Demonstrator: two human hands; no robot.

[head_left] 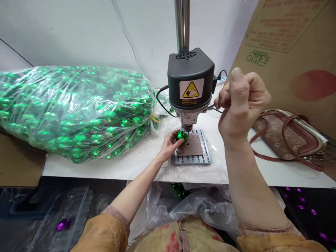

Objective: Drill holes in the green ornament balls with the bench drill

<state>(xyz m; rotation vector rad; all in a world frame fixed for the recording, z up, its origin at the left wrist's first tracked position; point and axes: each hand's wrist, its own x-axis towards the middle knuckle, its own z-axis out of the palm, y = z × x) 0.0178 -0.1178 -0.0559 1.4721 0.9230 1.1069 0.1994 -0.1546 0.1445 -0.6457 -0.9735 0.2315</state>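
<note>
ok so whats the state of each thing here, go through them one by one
bench drill, upright on its steel column, chuck lowered to the green ball
left hand, gripping the green faceted ball
green faceted ball, held under the chuck, above the drill's base plate
right hand, raised in a fist on the feed lever
clear plastic bag, full of green balls, neck tied with yellow
handbag, lying on its side, straps loose
purple ball, lying in a clear plastic tray

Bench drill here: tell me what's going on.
A person holds a shiny green faceted ball in their left hand, under the spindle of a small bench drill, above its grooved metal base plate. Their right hand is closed around what looks like the drill's side lever. A clear plastic bag of similar green balls lies beside the drill.
</note>
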